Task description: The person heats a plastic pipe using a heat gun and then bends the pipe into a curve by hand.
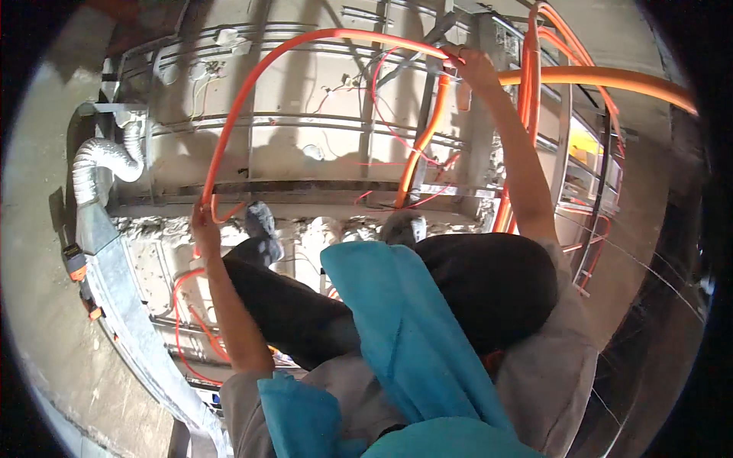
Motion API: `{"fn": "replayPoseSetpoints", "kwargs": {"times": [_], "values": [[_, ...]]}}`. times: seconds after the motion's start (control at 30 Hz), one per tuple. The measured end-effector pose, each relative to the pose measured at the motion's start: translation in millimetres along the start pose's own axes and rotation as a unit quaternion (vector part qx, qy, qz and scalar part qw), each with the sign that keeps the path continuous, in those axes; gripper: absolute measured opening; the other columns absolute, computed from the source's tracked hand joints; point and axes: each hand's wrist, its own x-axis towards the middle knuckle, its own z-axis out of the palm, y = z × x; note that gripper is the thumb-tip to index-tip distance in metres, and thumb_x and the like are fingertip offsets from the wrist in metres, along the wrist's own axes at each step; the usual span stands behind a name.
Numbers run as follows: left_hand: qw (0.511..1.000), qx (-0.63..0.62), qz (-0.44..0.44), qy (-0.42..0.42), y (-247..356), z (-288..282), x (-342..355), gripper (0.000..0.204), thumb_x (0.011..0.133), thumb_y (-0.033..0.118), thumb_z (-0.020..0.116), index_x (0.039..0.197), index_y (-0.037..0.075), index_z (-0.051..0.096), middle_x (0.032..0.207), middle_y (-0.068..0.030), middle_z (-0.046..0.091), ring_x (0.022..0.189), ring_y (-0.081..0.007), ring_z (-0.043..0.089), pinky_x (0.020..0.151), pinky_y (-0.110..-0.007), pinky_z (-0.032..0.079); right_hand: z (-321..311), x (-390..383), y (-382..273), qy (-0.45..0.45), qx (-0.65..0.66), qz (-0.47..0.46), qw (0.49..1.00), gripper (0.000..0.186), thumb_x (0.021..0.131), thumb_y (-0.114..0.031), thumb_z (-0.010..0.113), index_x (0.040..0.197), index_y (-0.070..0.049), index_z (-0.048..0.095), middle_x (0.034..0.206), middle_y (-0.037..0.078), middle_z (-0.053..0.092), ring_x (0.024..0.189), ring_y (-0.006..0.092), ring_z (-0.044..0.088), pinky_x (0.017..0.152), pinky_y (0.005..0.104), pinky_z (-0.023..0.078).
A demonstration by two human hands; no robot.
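Note:
An orange-red flexible conduit arches up between my two hands. My left hand is closed round its lower left end, above my bent leg. At the upper right, my right hand grips the other end of the arch, with its fingers partly hidden. Just below that hand, a thicker orange conduit runs down to a metal rail; whether the hand touches it I cannot tell. A short orange piece hangs beside my right fingers, too small to make out.
A vertical bundle of orange conduits stands right of my right arm. Another thick orange conduit runs off to the right. On the left are a silver flexible duct and a sheet-metal duct. Metal framing crosses ahead; loose red wires hang there.

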Motion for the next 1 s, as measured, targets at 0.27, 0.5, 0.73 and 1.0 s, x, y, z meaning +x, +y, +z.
{"fn": "replayPoseSetpoints", "kwargs": {"times": [0.27,0.5,0.73,1.0], "values": [[0.995,-0.038,-0.086,-0.042,-9,-14,-3,0.039,0.105,0.023,0.055,0.136,-0.002,0.057,0.116,-0.0072,0.067,0.101,-0.0152,0.06,0.088,-0.028,0.047,15,-2,1,-0.041,0.108,0.093,0.989,0.041,0.089,-0.033,0.072,0.124,-0.014,0.069,0.108,0.013,0.072,0.097,0.0283,0.07,0.087,0.0407,0.055],[1.0,0.009,-0.008,0.011,-9,-13,0,0.026,0.103,0.017,0.052,0.121,0.003,0.065,0.082,-0.0028,0.065,0.076,-0.0109,0.055,0.067,-0.034,0.045,32,3,29,-0.049,0.389,0.124,0.911,0.042,0.095,-0.019,0.063,0.133,-0.001,0.061,0.126,0.014,0.065,0.119,0.0287,0.062,0.107,0.0469,0.048],[0.993,-0.116,-0.004,0.027,34,-26,-15,0.027,0.102,0.016,0.058,0.122,-0.002,0.063,0.101,-0.0074,0.071,0.088,-0.0161,0.066,0.077,-0.03,0.052,30,12,1,-0.162,0.021,0.082,0.983,0.037,0.101,-0.009,0.052,0.138,-0.007,0.056,0.129,0.015,0.061,0.12,0.0275,0.061,0.101,0.04,0.052],[0.96,-0.268,-0.078,0.008,-26,-6,-4,0.034,0.098,0.021,0.063,0.122,-0.002,0.064,0.109,-0.0113,0.069,0.099,-0.02,0.068,0.072,-0.039,0.064,43,4,52,-0.155,-0.113,-0.015,0.981,0.042,0.103,-0.02,0.054,0.144,-0.017,0.052,0.131,0.01,0.063,0.11,0.0288,0.064,0.089,0.0391,0.056]]}}
